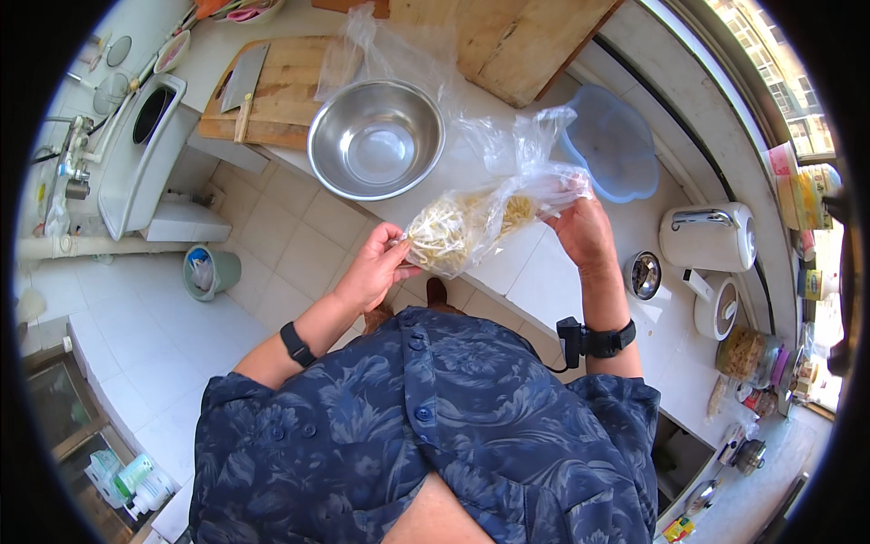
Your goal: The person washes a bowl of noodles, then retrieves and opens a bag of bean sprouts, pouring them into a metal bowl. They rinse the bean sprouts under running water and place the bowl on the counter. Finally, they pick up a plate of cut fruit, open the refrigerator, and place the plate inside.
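Between my two hands hangs a clear plastic bag (527, 183) with bean sprouts (442, 234) inside. My left hand (379, 268) pinches the bag's lower corner beside the sprouts. Its upper end is gripped by my right hand (586, 228), and crumpled film spreads out above that hand. Just beyond the bag, a stainless steel bowl (377, 146) sits near the counter's edge with nothing in it. A blue plastic basin (612, 146) stands to the right of the bag.
A cleaver (243, 85) lies on a wooden cutting board (292, 88) at the left. Another clear bag (387, 51) is behind the bowl. On the right are a small metal bowl (642, 275), an electric kettle (707, 238) and a lidded pot (717, 309). A bin (221, 275) stands on the floor.
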